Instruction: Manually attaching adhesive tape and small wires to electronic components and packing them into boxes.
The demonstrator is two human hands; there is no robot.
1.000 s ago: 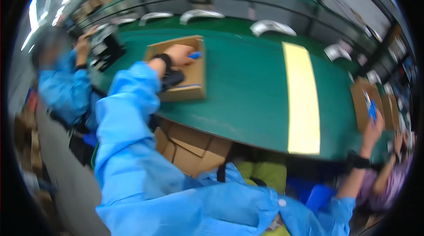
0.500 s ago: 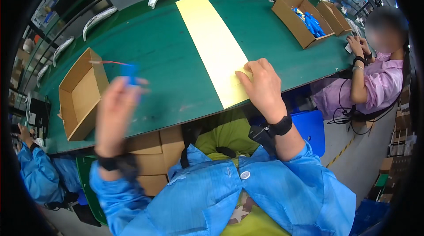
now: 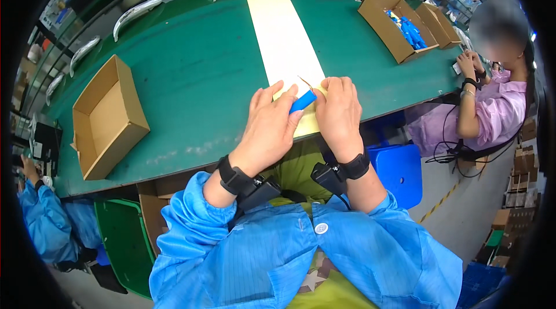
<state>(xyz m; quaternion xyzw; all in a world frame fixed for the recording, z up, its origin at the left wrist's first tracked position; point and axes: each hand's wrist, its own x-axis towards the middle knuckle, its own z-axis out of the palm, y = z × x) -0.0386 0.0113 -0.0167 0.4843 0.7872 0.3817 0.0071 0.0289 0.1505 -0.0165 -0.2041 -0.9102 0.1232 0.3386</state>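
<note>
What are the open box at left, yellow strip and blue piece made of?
Open box: likely cardboard; matte brown, thin flat walls.
Yellow strip: perhaps paper or plastic; smooth, even surface.
Blue piece: possibly plastic-wrapped, judging by its smooth, uniform colour; core hidden.

Wears shiny blue smock (image 3: 231, 274), loose sleeves (image 3: 191, 216) ending mid-forearm, pale round button (image 3: 321, 228), yellow-green top (image 3: 341, 296) beneath with pale star (image 3: 313, 280), black wrist straps (image 3: 234, 177) both sides, boxy black modules (image 3: 259, 193) attached.
</note>
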